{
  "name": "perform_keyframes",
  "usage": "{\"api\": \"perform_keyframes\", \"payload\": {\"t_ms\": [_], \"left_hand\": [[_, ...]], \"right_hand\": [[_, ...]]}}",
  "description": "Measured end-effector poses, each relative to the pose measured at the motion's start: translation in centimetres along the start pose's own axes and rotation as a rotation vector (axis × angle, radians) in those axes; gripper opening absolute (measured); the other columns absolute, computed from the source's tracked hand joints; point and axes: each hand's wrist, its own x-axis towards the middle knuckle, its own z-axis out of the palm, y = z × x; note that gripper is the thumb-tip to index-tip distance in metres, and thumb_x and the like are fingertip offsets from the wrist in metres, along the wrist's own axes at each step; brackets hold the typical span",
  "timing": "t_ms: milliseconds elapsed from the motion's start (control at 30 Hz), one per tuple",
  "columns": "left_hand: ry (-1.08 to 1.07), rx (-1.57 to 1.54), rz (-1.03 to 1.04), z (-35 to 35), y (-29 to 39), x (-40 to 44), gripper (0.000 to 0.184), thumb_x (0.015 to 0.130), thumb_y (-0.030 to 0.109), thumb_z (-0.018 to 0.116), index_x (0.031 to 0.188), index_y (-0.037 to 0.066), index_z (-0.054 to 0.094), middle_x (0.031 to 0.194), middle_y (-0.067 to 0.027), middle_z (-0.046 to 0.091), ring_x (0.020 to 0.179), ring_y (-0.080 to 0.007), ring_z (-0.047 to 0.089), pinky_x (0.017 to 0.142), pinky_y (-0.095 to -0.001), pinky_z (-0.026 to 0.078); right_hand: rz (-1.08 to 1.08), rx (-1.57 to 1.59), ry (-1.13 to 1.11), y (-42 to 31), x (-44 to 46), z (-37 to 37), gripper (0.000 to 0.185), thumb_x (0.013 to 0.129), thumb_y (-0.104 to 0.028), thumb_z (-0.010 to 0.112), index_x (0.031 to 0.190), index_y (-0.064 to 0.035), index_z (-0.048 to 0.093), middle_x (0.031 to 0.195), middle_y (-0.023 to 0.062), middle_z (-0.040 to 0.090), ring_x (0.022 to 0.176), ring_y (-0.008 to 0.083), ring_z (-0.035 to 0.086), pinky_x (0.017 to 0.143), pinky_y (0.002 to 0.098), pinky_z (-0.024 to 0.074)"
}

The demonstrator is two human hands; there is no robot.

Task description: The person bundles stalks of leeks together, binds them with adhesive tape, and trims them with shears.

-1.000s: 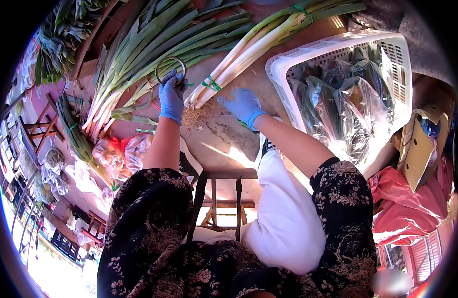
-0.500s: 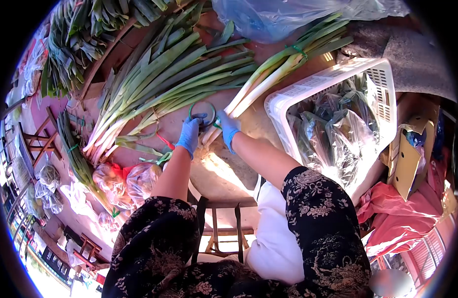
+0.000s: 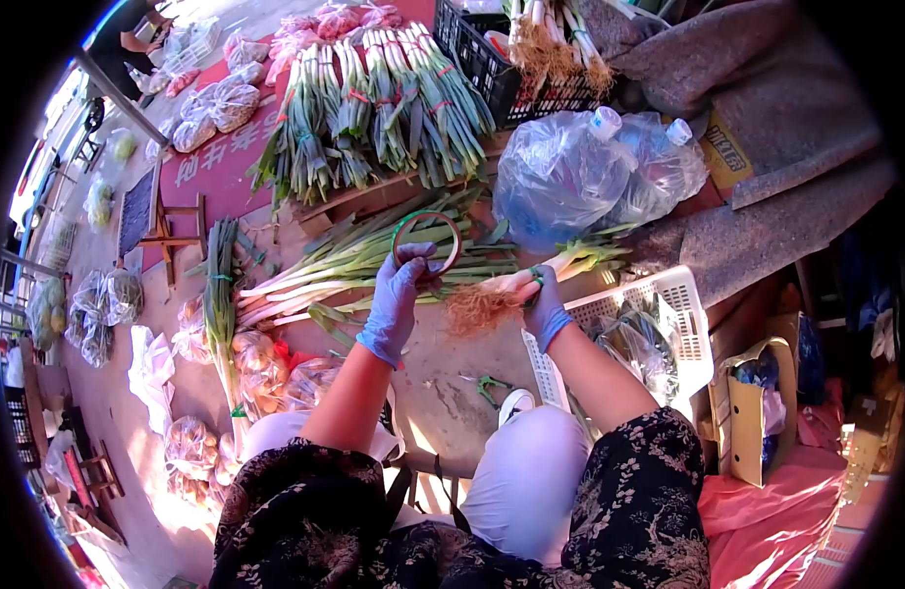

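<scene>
My left hand [image 3: 394,306], in a blue glove, is closed on a roll of tape [image 3: 426,245] held upright by its lower rim. My right hand [image 3: 546,306], also gloved, grips a bundle of leeks [image 3: 516,285] near its root end, beside a green tie. The bundle's brown roots [image 3: 480,307] point left toward the tape, and its leaves reach up to the right. Loose leeks [image 3: 320,282] lie on the ground behind my left hand. Green-handled scissors [image 3: 489,390] rest on the ground below the bundle.
A white crate [image 3: 690,294] with bagged greens stands at the right. Tied leek bundles [image 3: 374,108] and a black crate [image 3: 472,49] are farther back, near wrapped water bottles [image 3: 570,177]. Bagged produce [image 3: 261,368] lies left. A person [image 3: 119,44] is at the upper left.
The view has tilted up. My right hand has taken hold of the leek bundle and lifted it, with its roots now turned left. The tape has stayed in my left hand.
</scene>
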Motion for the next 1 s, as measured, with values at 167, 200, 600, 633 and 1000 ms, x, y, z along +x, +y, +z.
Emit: {"api": "perform_keyframes", "payload": {"t_ms": [167,200,600,633,1000], "left_hand": [[0.091,0.112,0.298,-2.9,4.2,-3.2,0.023,0.086,0.005,0.044,0.107,0.006,0.053,0.080,-0.0035,0.057,0.068,-0.0100,0.054,0.061,-0.0224,0.044],[0.024,0.151,0.301,-3.4,3.4,-3.8,0.025,0.085,0.004,0.045,0.109,0.006,0.052,0.080,-0.0023,0.056,0.068,-0.0088,0.053,0.061,-0.0220,0.043],[-0.262,0.235,0.439,-4.2,6.9,-6.7,0.045,0.073,0.015,0.068,0.112,0.004,0.049,0.098,-0.0017,0.057,0.085,-0.0088,0.052,0.077,-0.0243,0.043],[-0.227,0.246,0.509,-4.0,7.2,-6.7,0.043,0.074,0.016,0.067,0.112,0.004,0.049,0.098,-0.0020,0.057,0.085,-0.0091,0.052,0.078,-0.0244,0.043],[0.457,-0.153,0.638,-10.5,9.7,-4.1,0.033,0.088,0.024,0.053,0.113,0.002,0.048,0.109,-0.0056,0.054,0.099,-0.0130,0.048,0.088,-0.0282,0.036]], "right_hand": [[-0.061,0.204,-0.017,-1.3,-12.2,21.0,0.028,0.078,-0.035,0.043,0.083,-0.0092,0.054,0.078,0.0064,0.058,0.077,0.0244,0.055,0.075,0.0365,0.0481],[-0.023,0.272,-0.097,-0.7,-13.5,23.3,0.029,0.079,-0.034,0.043,0.086,-0.0090,0.055,0.081,0.0068,0.058,0.078,0.0257,0.055,0.075,0.0378,0.0479],[0.048,0.621,-0.581,11.7,-15.7,39.6,0.035,0.078,-0.029,0.047,0.102,-0.0038,0.050,0.096,0.0100,0.056,0.088,0.0220,0.055,0.078,0.0340,0.0486],[0.074,0.629,-0.600,12.3,-15.7,40.4,0.036,0.079,-0.031,0.047,0.102,-0.0028,0.049,0.095,0.0107,0.055,0.088,0.0229,0.055,0.077,0.0327,0.0494],[0.076,0.539,-0.565,10.2,-14.8,44.2,0.039,0.081,-0.034,0.042,0.103,-0.0034,0.049,0.091,0.0097,0.056,0.076,0.0218,0.054,0.066,0.0343,0.0473]]}}
